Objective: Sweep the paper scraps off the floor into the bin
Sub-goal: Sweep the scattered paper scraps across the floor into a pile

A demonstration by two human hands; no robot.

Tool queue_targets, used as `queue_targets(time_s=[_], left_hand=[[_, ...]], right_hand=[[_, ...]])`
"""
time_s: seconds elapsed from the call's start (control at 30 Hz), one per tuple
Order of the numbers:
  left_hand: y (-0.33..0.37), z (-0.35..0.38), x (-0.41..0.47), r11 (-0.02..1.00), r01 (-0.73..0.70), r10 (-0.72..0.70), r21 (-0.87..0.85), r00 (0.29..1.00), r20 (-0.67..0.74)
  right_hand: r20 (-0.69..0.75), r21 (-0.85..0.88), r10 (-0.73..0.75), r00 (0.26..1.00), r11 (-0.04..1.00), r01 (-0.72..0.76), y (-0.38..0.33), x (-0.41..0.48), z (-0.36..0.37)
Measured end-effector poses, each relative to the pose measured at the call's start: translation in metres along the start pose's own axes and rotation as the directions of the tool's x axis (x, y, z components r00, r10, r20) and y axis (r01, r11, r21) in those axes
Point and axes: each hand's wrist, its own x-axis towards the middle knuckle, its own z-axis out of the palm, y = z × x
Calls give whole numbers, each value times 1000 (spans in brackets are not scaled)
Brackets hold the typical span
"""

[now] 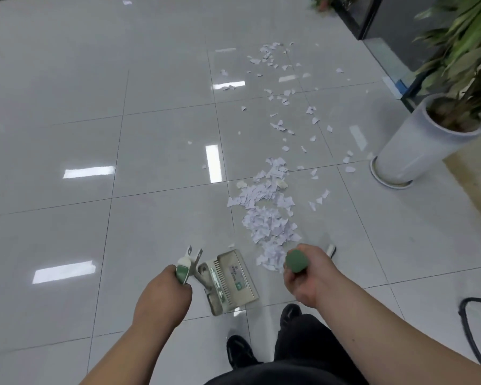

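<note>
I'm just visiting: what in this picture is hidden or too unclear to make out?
Bin: nowhere in the head view; it must lie outside the frame.
Broom head: head view, mostly hidden behind the right hand gripping the green broom handle.
Dustpan label: head view, print too small to read.
Potted plant: head view, cut off by the right edge, leaves blurred.
Black cable: head view, runs off the right edge.
</note>
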Motion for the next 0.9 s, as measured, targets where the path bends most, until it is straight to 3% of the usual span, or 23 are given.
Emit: queue_targets(time_s=[0.2,0.37,0.6,0.9], left_hand=[[-38,-3,-12,997,70,-71,-39,997,-18],[-46,-7,-12,988,136,-138,-70,990,-20],[-18,-5,5,977,198,-200,-80,980,-14],[68,0,47,931,352,-358,-92,933,-47]], right_hand=[[105,81,45,993,995,-53,30,-16,69],[170,219,8,985,975,-46,12,-15,106],[252,406,-50,966,912,-59,-44,16,118],[400,373,-40,916,920,-123,-176,94,131]])
